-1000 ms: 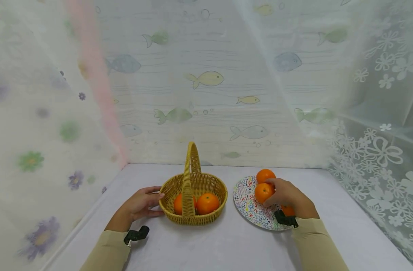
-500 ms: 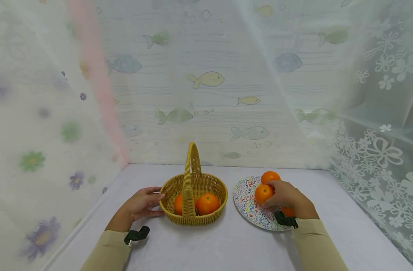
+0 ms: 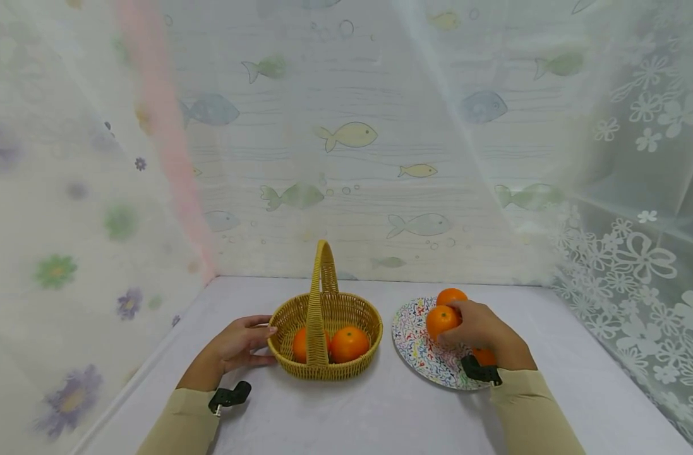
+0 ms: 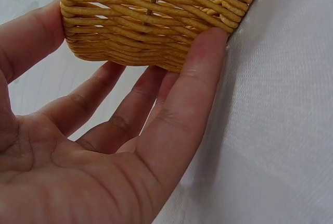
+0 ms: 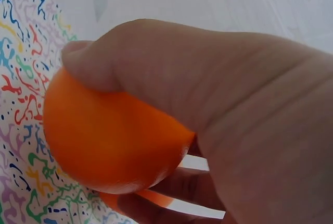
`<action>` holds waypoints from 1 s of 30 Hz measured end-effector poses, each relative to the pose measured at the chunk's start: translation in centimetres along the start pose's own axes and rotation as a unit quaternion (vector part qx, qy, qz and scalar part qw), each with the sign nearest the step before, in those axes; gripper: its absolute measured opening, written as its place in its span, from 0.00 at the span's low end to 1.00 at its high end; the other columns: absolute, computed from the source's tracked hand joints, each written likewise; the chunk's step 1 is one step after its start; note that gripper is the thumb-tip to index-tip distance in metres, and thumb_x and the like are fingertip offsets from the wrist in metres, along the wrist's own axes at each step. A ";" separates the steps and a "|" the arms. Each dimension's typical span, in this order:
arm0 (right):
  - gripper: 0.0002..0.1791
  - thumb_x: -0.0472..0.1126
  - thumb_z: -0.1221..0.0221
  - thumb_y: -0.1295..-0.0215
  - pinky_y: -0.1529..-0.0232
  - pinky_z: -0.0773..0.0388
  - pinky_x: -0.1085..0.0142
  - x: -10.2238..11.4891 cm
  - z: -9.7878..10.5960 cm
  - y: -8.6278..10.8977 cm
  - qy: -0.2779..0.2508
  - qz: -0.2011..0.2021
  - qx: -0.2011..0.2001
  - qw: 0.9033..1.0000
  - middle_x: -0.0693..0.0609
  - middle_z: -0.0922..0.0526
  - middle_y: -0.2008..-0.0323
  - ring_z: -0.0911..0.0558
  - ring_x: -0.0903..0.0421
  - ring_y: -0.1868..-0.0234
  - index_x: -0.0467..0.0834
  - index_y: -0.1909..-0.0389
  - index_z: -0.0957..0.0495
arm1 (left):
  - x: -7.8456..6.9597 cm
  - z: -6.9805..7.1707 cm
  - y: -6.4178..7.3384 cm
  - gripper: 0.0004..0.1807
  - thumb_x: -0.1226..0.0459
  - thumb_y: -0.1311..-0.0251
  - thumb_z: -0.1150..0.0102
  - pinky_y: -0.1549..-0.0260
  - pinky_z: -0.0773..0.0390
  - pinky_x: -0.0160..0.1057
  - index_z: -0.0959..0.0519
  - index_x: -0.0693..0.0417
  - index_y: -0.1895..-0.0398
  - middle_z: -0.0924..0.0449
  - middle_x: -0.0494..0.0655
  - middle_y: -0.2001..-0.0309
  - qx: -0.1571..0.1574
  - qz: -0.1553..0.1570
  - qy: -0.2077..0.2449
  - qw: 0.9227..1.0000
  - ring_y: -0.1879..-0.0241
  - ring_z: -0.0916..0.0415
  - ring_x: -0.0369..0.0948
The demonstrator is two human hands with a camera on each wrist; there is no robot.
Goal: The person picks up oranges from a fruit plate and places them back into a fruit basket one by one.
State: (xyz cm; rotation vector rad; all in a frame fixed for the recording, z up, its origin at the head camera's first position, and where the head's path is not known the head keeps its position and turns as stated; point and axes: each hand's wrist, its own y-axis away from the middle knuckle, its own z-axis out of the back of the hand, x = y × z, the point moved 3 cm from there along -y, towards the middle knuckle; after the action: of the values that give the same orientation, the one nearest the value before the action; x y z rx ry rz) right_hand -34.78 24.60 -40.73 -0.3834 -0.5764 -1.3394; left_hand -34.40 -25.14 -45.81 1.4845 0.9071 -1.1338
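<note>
On the left of the head view, my left hand (image 3: 241, 344) touches the end of a woven yellow basket (image 3: 369, 309) with a tall handle. Its fingers are spread against the wicker wall (image 4: 140, 21), fairly straight, in the left wrist view. Two oranges lie in the basket, one of them (image 3: 349, 344) beside the handle and the other (image 3: 301, 344) partly behind it. My right hand (image 3: 482, 325) grips an orange (image 3: 441, 322) over the patterned plate (image 3: 414, 341), thumb across it in the right wrist view. Behind it sits another orange (image 3: 451, 296); one more (image 3: 484, 356) shows below the wrist.
A white cloth (image 3: 346, 417) covers the table. Sheer curtains with fish and flowers hang at the back and both sides. Each wrist carries a small black camera, such as the left one (image 3: 230, 397). The basket handle stands up high between the hands.
The gripped orange has risen very slightly with my right hand. Behind it, the other orange has shifted a little to the right. Left hand and basket stay in place.
</note>
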 end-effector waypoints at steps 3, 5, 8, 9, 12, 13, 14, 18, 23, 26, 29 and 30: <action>0.38 0.53 0.24 0.47 0.61 0.22 0.59 0.1 0.2 -0.1 0.009 0.005 -0.010 1.000 0.48 0.18 0.54 0.22 0.50 0.58 0.45 0.36 0.25 | 0.0 0.1 -0.1 0.35 0.61 0.28 0.39 0.49 0.16 0.63 0.40 0.61 0.23 0.31 0.63 0.28 -0.001 -0.005 0.001 1.000 0.40 0.20 0.52; 0.38 0.54 0.25 0.46 0.61 0.21 0.58 0.3 0.5 -0.2 0.021 0.014 -0.020 0.999 0.47 0.18 0.52 0.22 0.50 0.58 0.45 0.36 0.25 | -0.1 0.0 -0.1 0.36 0.61 0.27 0.40 0.48 0.16 0.63 0.41 0.62 0.22 0.32 0.63 0.28 0.003 -0.009 0.000 1.000 0.39 0.21 0.51; 0.40 0.56 0.25 0.45 0.60 0.21 0.58 0.5 0.8 -0.3 0.037 0.023 -0.037 0.998 0.46 0.17 0.50 0.21 0.50 0.57 0.46 0.34 0.26 | -0.2 -0.1 -0.2 0.37 0.61 0.27 0.40 0.48 0.16 0.63 0.42 0.62 0.21 0.32 0.63 0.28 0.007 -0.010 -0.001 1.000 0.39 0.21 0.51; 0.40 0.56 0.25 0.45 0.60 0.20 0.57 0.6 0.8 -0.3 0.038 0.029 -0.038 0.998 0.45 0.17 0.49 0.21 0.49 0.56 0.45 0.33 0.27 | -0.2 -0.1 -0.1 0.37 0.61 0.27 0.40 0.48 0.16 0.63 0.42 0.62 0.22 0.31 0.63 0.28 0.006 -0.009 0.001 1.000 0.39 0.21 0.52; 0.41 0.56 0.25 0.45 0.59 0.20 0.57 1.0 0.7 -0.3 0.029 0.029 -0.037 0.998 0.46 0.17 0.48 0.21 0.49 0.56 0.48 0.32 0.28 | -0.1 -0.1 0.0 0.38 0.60 0.27 0.39 0.48 0.16 0.62 0.43 0.62 0.21 0.31 0.63 0.28 0.005 -0.006 -0.004 1.000 0.38 0.21 0.53; 0.41 0.56 0.25 0.45 0.59 0.20 0.57 1.2 0.6 -0.3 0.028 0.032 -0.037 0.998 0.47 0.17 0.48 0.21 0.50 0.56 0.48 0.32 0.28 | -0.1 0.0 0.1 0.38 0.60 0.28 0.39 0.48 0.16 0.62 0.43 0.62 0.21 0.32 0.63 0.28 0.003 -0.004 -0.004 1.000 0.38 0.21 0.53; 0.41 0.56 0.25 0.45 0.59 0.20 0.57 1.4 0.6 -0.3 0.025 0.035 -0.035 0.998 0.47 0.17 0.49 0.21 0.50 0.56 0.48 0.32 0.28 | -0.1 0.0 0.1 0.38 0.60 0.28 0.38 0.48 0.16 0.62 0.43 0.62 0.21 0.32 0.63 0.28 0.001 -0.003 -0.004 1.000 0.38 0.21 0.53; 0.39 0.57 0.24 0.46 0.57 0.19 0.58 2.3 0.5 -0.4 0.015 0.045 -0.040 0.998 0.50 0.16 0.51 0.20 0.52 0.57 0.47 0.35 0.26 | 0.1 0.1 0.1 0.38 0.60 0.29 0.36 0.49 0.16 0.63 0.41 0.60 0.22 0.32 0.63 0.27 -0.006 0.003 0.000 1.000 0.37 0.22 0.54; 0.40 0.58 0.24 0.46 0.55 0.17 0.58 3.9 0.7 -0.8 0.007 0.054 -0.047 0.997 0.48 0.16 0.50 0.19 0.52 0.57 0.44 0.37 0.27 | 0.1 0.2 0.1 0.38 0.60 0.29 0.37 0.48 0.16 0.63 0.41 0.61 0.22 0.32 0.63 0.27 -0.002 -0.001 0.001 1.000 0.37 0.22 0.53; 0.42 0.59 0.24 0.46 0.55 0.16 0.57 4.9 0.8 -0.8 -0.001 0.065 -0.042 0.997 0.46 0.16 0.49 0.18 0.52 0.57 0.43 0.37 0.29 | 0.0 0.1 0.1 0.38 0.60 0.28 0.39 0.47 0.16 0.63 0.43 0.62 0.21 0.32 0.64 0.27 0.006 -0.004 -0.002 1.000 0.37 0.22 0.53; 0.42 0.60 0.24 0.46 0.55 0.15 0.57 5.9 0.9 -0.7 -0.014 0.071 -0.043 0.996 0.46 0.16 0.49 0.17 0.51 0.56 0.44 0.36 0.30 | 0.0 0.1 0.1 0.38 0.60 0.28 0.39 0.47 0.17 0.63 0.44 0.63 0.21 0.32 0.64 0.27 0.012 -0.006 -0.003 1.000 0.37 0.22 0.53; 0.43 0.60 0.24 0.47 0.54 0.15 0.57 6.2 0.9 -0.7 -0.018 0.075 -0.043 0.996 0.45 0.16 0.48 0.17 0.51 0.55 0.45 0.36 0.30 | 0.0 0.1 0.0 0.38 0.60 0.28 0.38 0.47 0.16 0.63 0.43 0.63 0.21 0.31 0.63 0.28 0.011 -0.005 -0.002 1.000 0.38 0.22 0.52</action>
State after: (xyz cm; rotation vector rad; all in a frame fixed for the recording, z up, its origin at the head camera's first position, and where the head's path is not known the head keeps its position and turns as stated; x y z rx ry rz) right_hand -34.83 20.02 -36.40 -0.5128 -0.5113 -1.2183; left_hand -34.36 -25.22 -45.82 1.4964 0.9026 -1.1564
